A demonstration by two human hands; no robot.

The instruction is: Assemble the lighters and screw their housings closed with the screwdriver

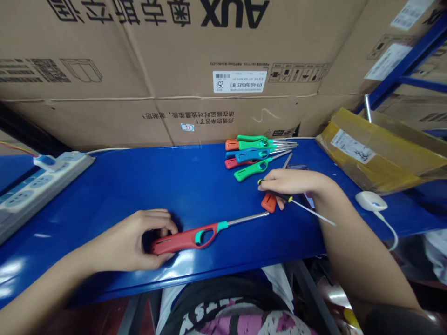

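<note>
My left hand point(150, 237) is closed around the butt end of a red gas lighter point(185, 239) with a teal trigger, its metal tube pointing right over the blue tabletop. A screwdriver point(284, 196) with a black and yellow handle is held in my right hand point(284, 184), its thin shaft slanting down to the right. Under that same hand lies an orange lighter point(268, 203); the fingers touch or nearly touch it, and its middle is hidden. Just behind, several lighters lie in a bunch, among them a green lighter point(251, 170) and a blue lighter point(252, 154).
A large cardboard box point(181, 111) stands upright along the back edge. At left is a white power strip point(42, 181) with a plug in it. To the right are a yellow-taped carton point(380, 149), a white corded device point(371, 201) and a blue metal frame point(401, 70).
</note>
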